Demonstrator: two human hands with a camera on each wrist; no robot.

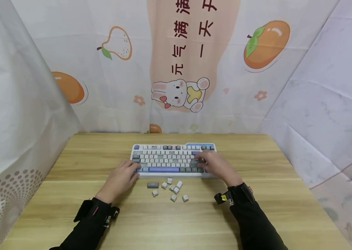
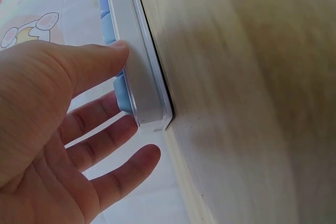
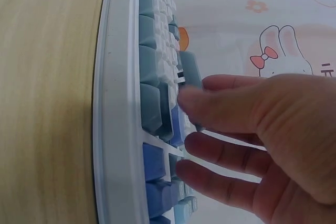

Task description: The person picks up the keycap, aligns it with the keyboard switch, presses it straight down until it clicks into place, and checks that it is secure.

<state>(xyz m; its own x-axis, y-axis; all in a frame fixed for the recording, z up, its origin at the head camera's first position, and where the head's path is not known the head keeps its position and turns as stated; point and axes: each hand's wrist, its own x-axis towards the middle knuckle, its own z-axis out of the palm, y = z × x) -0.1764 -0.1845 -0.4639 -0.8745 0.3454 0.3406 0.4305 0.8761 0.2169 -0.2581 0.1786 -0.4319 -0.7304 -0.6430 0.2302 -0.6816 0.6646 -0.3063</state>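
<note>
A white keyboard (image 1: 171,175) with white, grey-green and blue keys lies toward the back of the table. At its front left corner rests my left hand (image 1: 120,180); the thumb touches the front frame, and the other fingers reach loosely around the left end. Over the right part of the keys, my right hand (image 1: 217,167) pinches a wide grey-green keycap (image 3: 190,67) between thumb and forefinger. That keycap is tilted and raised, with a bit of black and white visible beneath it. The forefinger is partly hidden behind the thumb.
In front of the keyboard lie several loose white keycaps (image 1: 176,190) and one wide dark grey keycap (image 1: 153,185). The wooden table (image 1: 169,225) ends at a printed cloth (image 1: 126,86) behind, with further cloth hanging on both sides.
</note>
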